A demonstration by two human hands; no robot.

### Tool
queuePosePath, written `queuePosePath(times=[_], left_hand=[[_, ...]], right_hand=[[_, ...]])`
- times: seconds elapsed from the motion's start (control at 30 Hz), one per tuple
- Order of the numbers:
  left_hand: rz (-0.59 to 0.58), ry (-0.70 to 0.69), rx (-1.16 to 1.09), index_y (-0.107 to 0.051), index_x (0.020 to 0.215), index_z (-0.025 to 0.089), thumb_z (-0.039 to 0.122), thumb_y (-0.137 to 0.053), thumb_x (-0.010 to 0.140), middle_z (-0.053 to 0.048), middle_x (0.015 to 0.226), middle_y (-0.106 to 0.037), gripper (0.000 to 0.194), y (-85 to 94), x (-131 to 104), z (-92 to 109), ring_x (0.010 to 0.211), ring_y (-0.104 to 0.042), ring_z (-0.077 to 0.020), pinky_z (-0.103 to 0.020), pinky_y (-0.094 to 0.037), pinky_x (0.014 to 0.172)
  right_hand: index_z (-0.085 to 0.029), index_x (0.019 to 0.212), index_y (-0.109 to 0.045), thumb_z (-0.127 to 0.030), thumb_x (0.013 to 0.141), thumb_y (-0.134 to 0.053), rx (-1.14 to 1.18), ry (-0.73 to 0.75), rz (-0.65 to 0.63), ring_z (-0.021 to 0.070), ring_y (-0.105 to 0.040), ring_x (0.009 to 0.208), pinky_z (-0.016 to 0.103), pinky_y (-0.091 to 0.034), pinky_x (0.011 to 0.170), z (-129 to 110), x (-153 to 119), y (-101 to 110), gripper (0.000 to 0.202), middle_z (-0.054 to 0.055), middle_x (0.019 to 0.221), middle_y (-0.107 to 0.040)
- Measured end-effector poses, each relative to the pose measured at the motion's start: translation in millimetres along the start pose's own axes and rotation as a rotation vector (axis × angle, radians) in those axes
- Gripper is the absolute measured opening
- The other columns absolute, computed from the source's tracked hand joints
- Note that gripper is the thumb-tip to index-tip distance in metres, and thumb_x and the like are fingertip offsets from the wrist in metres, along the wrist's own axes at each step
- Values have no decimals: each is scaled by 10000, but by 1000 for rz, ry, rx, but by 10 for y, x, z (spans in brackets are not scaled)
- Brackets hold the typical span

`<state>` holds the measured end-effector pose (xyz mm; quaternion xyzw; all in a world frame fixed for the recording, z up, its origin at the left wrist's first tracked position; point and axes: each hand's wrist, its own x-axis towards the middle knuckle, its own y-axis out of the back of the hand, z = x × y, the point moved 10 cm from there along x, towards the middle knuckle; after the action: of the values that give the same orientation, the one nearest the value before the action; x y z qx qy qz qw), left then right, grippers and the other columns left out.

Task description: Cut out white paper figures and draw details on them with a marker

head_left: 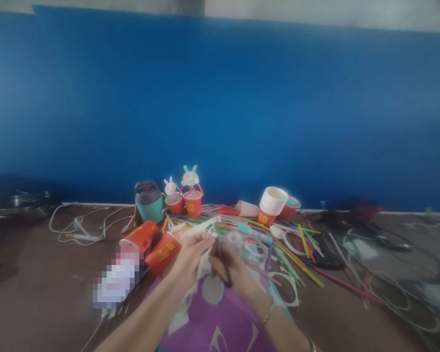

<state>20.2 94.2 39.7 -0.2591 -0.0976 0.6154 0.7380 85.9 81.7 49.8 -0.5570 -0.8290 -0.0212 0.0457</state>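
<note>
My left hand (194, 250) is closed, pinching a small piece of white paper (204, 264) in front of me. Close against it on the right, my right hand (233, 266) grips dark-handled scissors (227, 276). Their blades point up toward the left fingertips and are blurred, so I cannot tell whether they touch the paper. Below both hands lies a purple sheet (212, 322) with a pale round paper disc (213, 289) on it. Just left of my left hand, a red paper cup (164, 253) rests on its side.
Behind the hands stand a teal flask (149, 203), red cups with rabbit cut-outs (193, 203), and a stack of paper cups (272, 204). Coloured pipe cleaners (297, 259), a glue stick (254, 233) and a cut paper ring (284, 288) lie rightward. White cables (80, 227) spread left.
</note>
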Motion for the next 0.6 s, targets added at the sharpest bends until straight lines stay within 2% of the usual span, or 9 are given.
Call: queuePosePath(times=[0.3, 0.47, 0.6], left_hand=[[48, -20, -23, -502, 662, 199, 373, -742, 653, 59, 529, -506, 297, 34, -26, -32, 355, -496, -132, -248, -396, 266], [72, -13, -49, -503, 666, 198, 374, -743, 655, 57, 517, -512, 298, 44, -32, -87, 345, -503, -134, -231, -358, 266], [77, -36, -62, -516, 653, 186, 352, -754, 649, 51, 513, -529, 290, 54, -25, -53, 365, -514, -124, -227, -395, 317]], right_hand=[[-202, 739, -485, -516, 727, -678, -1, 23, 29, 80, -463, 453, 219, -422, 455, -48, -7, 5, 370, -66, 575, -468], [-204, 743, -477, -558, 728, -662, 37, 36, 56, 79, -445, 445, 218, -424, 445, -23, -9, 3, 400, -77, 549, -431], [-200, 733, -484, -555, 741, -652, 21, 27, 75, 78, -433, 436, 209, -410, 427, 6, -7, 20, 392, -75, 522, -445]])
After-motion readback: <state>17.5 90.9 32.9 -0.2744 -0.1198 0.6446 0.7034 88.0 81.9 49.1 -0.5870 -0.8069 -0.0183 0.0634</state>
